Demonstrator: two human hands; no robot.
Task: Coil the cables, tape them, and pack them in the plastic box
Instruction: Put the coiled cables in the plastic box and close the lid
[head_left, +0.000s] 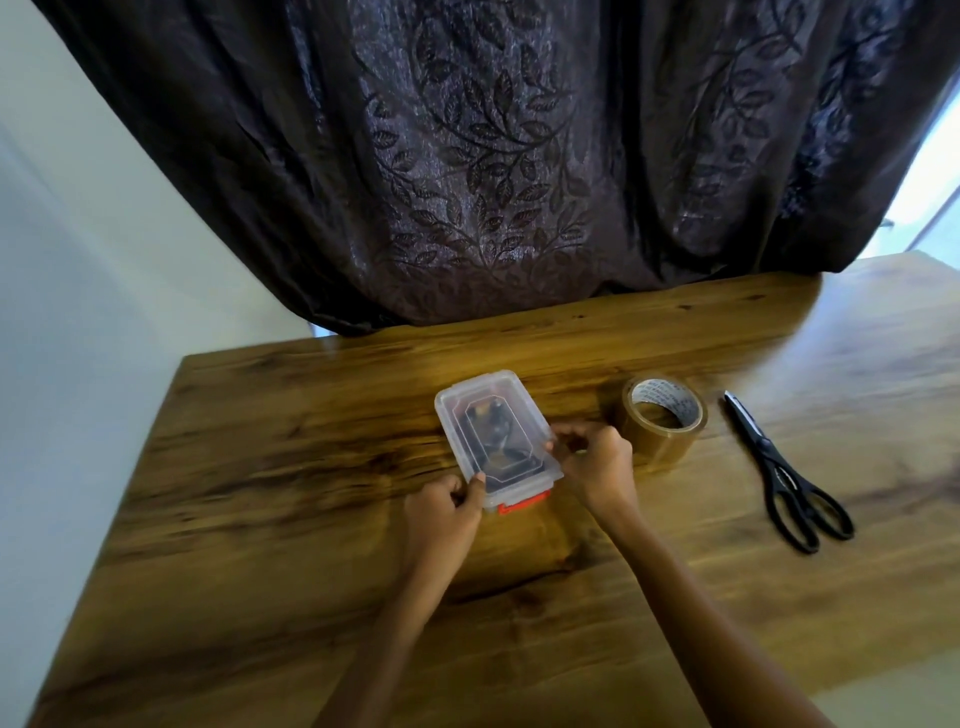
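1. Two hands grip the clear plastic box (496, 431) at the middle of the wooden table (260, 467): the left hand (447, 506) pinches the near left corner, and the right hand (597, 457) closes on the right long edge near that same end.
2. Its lid is on, and dark coiled cables (493, 434) show through it, so packing looks done and closing seems to be the step in hand.
3. The box's long axis runs from the near right to the far left, slightly slanted, so the red latch (522, 503) on the near short end faces the person.
4. That latch sits between the two hands, just beside the left thumb; the left hand is nearer to it. Whether it is snapped shut, I cannot tell.
5. Right of the box stand a roll of brown packing tape (665, 421), close behind the right hand, and black scissors (784, 473) farther right, both untouched.
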